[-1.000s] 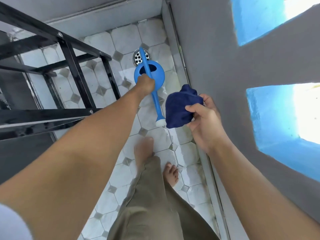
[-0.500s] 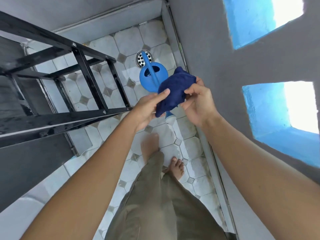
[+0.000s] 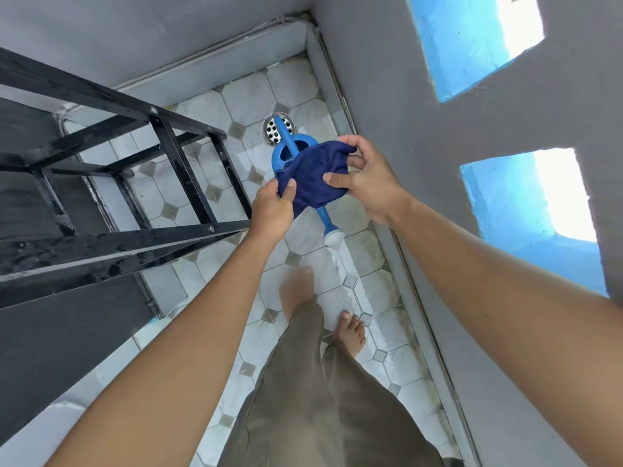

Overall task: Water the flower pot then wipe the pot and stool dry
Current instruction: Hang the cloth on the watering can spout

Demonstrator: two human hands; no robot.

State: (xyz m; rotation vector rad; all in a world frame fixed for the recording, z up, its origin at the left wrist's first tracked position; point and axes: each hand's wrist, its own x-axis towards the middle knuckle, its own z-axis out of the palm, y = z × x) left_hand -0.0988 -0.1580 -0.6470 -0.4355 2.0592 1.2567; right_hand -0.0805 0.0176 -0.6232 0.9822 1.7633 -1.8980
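Both hands hold a dark blue cloth in the air over the floor. My left hand pinches its lower left corner; my right hand grips its right side. Beneath the cloth a blue watering can stands on the white tiles, its long spout ending in a white rose that points toward me. A wet black metal stool stands to the left, its top partly in view. No flower pot shows.
A round metal floor drain lies just behind the can. A grey wall with blue openings runs along the right. My bare feet stand on the wet tiled floor below the hands.
My left hand let go of the watering can, which now rests on the floor, and came up to take the cloth. Both hands now spread the cloth between them.
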